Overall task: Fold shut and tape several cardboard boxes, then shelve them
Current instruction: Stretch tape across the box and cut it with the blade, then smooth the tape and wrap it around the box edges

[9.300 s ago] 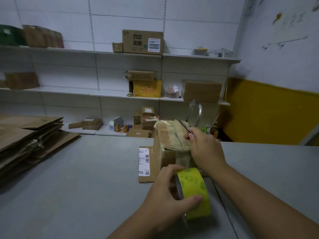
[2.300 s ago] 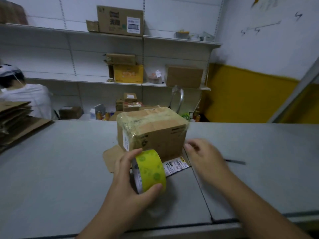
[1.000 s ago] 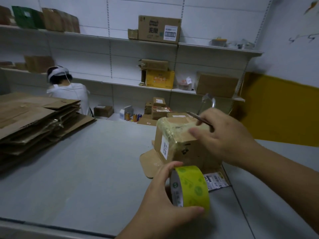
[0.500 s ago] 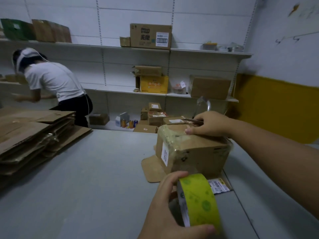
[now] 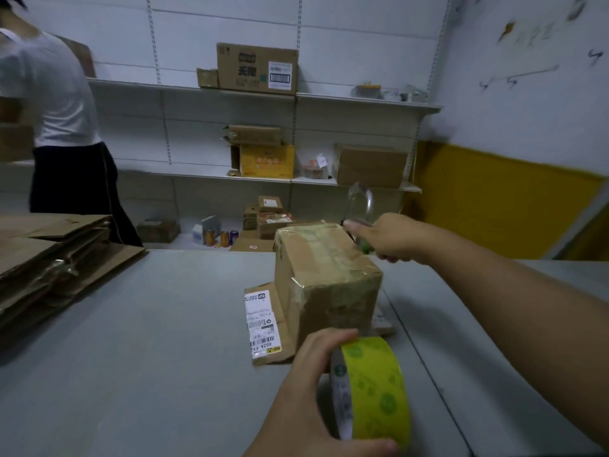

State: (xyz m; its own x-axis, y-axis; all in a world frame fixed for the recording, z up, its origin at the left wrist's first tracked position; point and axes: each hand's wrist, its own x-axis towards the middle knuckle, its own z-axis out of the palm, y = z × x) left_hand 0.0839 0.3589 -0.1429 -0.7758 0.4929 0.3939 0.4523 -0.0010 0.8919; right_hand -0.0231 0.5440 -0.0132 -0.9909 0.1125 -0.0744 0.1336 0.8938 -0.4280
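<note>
A closed cardboard box [image 5: 326, 285] stands on the grey table [image 5: 158, 341], its top and near corner covered with clear tape. It rests on a flat cardboard piece [image 5: 263, 321] that bears a white shipping label. My left hand [image 5: 306, 397] grips a yellow-green tape roll [image 5: 372, 387] low in front of the box. My right hand [image 5: 385, 239] is at the box's far right top corner, fingers curled round a thin dark cutter [image 5: 347, 222] whose tip shows by my fingertips.
A stack of flattened cardboard [image 5: 49, 258] lies on the table's left. A person in a white shirt [image 5: 56, 103] stands at the left by the white wall shelves [image 5: 329, 100], which hold several boxes. More small boxes and cans sit on the lowest shelf [image 5: 230, 239].
The box now stands turned with a corner toward me. My right hand has slid to its far right top corner. The tape roll stays in my left hand. The person at left stood up.
</note>
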